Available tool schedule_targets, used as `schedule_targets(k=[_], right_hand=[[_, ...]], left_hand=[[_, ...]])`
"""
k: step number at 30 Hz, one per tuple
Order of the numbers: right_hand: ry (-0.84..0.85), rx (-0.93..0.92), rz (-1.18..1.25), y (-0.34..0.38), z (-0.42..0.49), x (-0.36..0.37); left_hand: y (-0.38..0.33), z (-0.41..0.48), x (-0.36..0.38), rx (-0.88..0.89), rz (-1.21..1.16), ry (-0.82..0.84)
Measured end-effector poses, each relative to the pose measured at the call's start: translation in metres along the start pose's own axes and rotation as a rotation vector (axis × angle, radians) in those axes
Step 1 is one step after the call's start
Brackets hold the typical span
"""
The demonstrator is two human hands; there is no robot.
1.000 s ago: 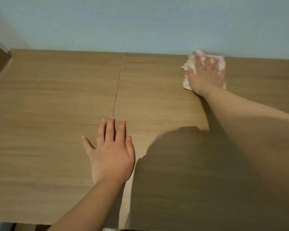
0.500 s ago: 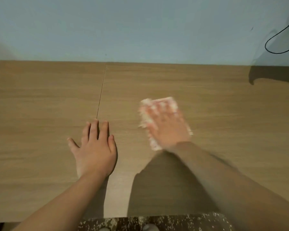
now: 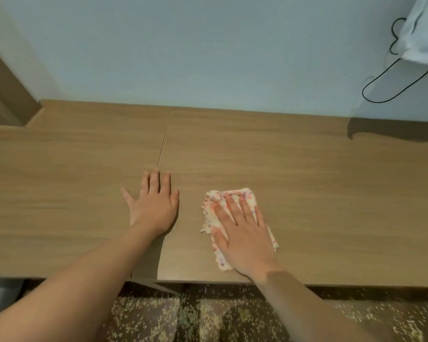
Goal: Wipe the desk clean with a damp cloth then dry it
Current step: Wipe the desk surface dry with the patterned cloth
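Note:
A wooden desk point(image 3: 319, 193) with a seam down its middle fills the view. A white cloth with pink dots point(image 3: 216, 202) lies near the desk's front edge, right of the seam. My right hand point(image 3: 242, 233) presses flat on the cloth, fingers spread, covering most of it. My left hand point(image 3: 153, 203) rests flat and open on the bare desk beside the seam, a little left of the cloth, holding nothing.
A pale wall point(image 3: 208, 50) runs along the desk's back edge. A black cable point(image 3: 391, 87) loops on the wall at the far right below a white cloth-like thing point(image 3: 423, 33). A wooden panel point(image 3: 3, 95) stands at the left. Speckled floor point(image 3: 208, 317) lies below the front edge.
My right hand has dragged the cloth from the far right back corner toward the front edge. My left hand has stayed flat near the seam.

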State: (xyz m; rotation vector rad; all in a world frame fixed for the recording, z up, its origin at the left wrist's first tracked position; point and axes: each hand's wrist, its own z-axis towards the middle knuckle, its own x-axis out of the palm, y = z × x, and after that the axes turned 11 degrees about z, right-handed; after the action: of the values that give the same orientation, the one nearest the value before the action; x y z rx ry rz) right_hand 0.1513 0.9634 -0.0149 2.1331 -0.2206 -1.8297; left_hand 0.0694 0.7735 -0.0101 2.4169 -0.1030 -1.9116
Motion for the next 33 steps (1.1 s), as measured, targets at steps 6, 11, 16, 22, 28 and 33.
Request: schedule_targets(k=[6, 11, 16, 22, 28, 33], right_hand=[[-0.054, 0.543, 0.017, -0.056, -0.043, -0.022], [-0.007, 0.144, 0.051, 0.028, -0.065, 0.021], [-0.002, 0.035, -0.073, -0.014, -0.075, -0.001], [-0.026, 0.484, 0.022, -0.084, -0.089, -0.028], [-0.054, 0.117, 0.005, -0.043, -0.085, -0.006], [-0.043, 0.410, -0.014, -0.124, -0.080, -0.037]], left_hand=[[0.000, -0.053, 0.005, 0.160, 0.058, 0.025], [-0.020, -0.077, 0.000, 0.103, -0.005, 0.167], [-0.027, -0.092, 0.003, 0.120, 0.031, 0.202], [-0.033, -0.097, 0.002, 0.066, 0.003, 0.144], [-0.073, -0.088, -0.004, 0.014, -0.078, -0.045], [-0.106, -0.065, -0.009, 0.271, 0.001, -0.076]])
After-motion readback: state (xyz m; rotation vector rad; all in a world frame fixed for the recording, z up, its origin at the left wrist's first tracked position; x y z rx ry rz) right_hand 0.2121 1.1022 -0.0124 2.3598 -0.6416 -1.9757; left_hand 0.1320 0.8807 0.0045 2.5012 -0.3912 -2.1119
